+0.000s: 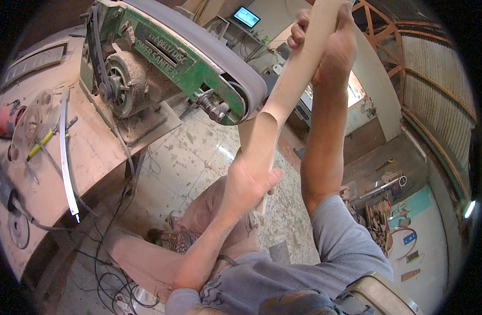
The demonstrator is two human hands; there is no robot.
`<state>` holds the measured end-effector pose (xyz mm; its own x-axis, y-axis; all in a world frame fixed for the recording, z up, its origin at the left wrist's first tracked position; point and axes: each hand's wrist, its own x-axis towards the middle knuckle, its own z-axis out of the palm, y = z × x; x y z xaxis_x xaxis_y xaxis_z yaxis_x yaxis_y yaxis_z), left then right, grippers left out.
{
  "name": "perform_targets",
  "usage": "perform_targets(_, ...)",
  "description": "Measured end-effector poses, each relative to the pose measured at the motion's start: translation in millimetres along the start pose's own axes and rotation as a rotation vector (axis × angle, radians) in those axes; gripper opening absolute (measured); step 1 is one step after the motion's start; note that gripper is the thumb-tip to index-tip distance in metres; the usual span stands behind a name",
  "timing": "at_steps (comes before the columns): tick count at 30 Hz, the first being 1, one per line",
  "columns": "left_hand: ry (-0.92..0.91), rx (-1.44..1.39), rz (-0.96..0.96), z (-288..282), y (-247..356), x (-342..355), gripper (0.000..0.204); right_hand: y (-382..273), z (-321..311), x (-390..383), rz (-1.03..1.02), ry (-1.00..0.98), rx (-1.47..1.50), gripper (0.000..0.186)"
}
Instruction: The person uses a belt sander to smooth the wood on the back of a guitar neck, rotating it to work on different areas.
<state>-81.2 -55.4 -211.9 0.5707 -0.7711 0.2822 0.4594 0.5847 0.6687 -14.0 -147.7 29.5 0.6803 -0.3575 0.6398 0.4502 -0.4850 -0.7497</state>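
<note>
A long, pale piece of wood (298,79) slants up to the right across the middle, with a curved step partway along it. My left hand (246,181) is closed round its lower, wider end, thumb lying along the edge. Higher up, my right hand (333,50) wraps round the narrower part with the arm stretched out. Beside the wood is the rounded nose of a green belt sander (173,65) with a grey sanding belt (215,39). Whether wood and belt touch, I cannot tell.
The sander's dusty motor (126,83) sits on a wooden bench (47,173) at left. A metal strip (68,152), a red power tool (9,119) and a clear disc lie there. Black cables (112,286) trail over the floor. A lit screen (246,17) stands at the back.
</note>
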Motion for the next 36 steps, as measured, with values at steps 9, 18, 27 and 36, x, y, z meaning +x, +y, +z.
perform_targets(9, -0.032, -0.144, 0.000, -5, -3, 4, 0.048, 5, 16, 2, -0.010, 0.030, -0.137, 0.064)
perform_targets(18, -0.044, -0.143, -0.037, -8, -4, 5, 0.050, 1, 26, -1, 0.050, 0.110, -0.178, 0.060)
perform_targets(27, -0.078, -0.252, -0.113, -9, 1, 3, 0.048, 4, 32, -2, 0.002, 0.122, -0.317, 0.060)
perform_targets(36, -0.056, -0.219, -0.103, -4, 2, 0, 0.048, 4, 31, -1, 0.043, 0.083, -0.280, 0.060)
